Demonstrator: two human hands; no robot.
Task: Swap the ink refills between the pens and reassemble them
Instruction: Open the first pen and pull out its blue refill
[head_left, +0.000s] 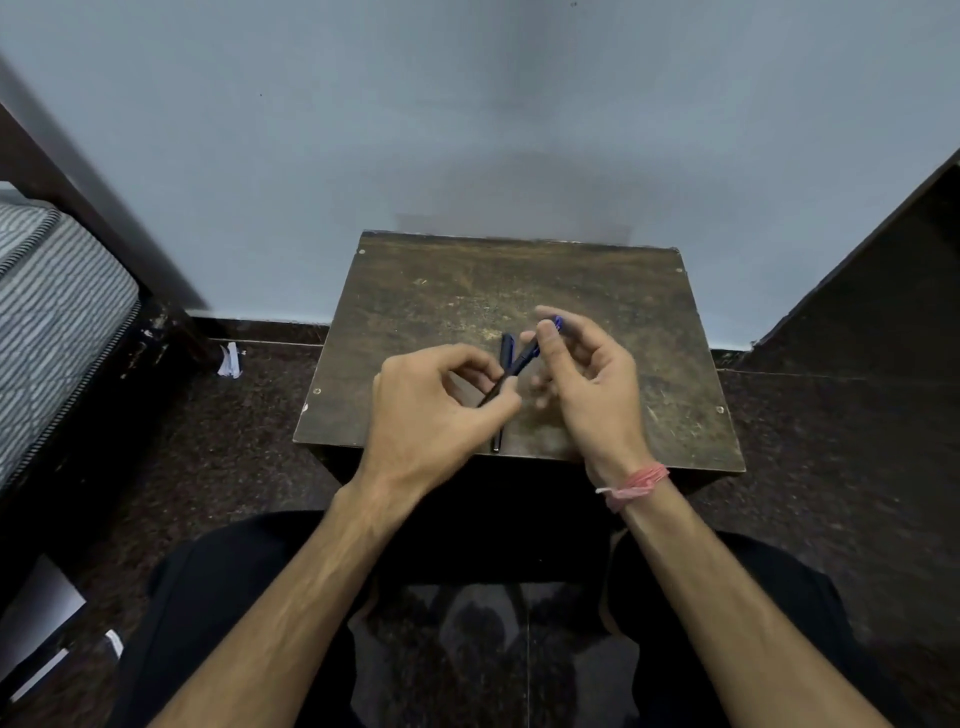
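A dark blue pen (525, 356) is held slanted above the small wooden table (597, 291), between both hands. My left hand (431, 415) pinches its lower, dark end. My right hand (587, 374) grips its upper blue end with thumb and fingers. A second dark pen (505, 347) lies on the table under the hands, running toward me; its near tip (496, 444) shows close to the table's front edge. Its middle is hidden by my left hand.
The table stands against a pale blue wall. A bed with a striped mattress (57, 312) is at the left, dark furniture (883, 291) at the right. A crumpled white paper (230, 360) lies on the dark floor. My knees are below the table.
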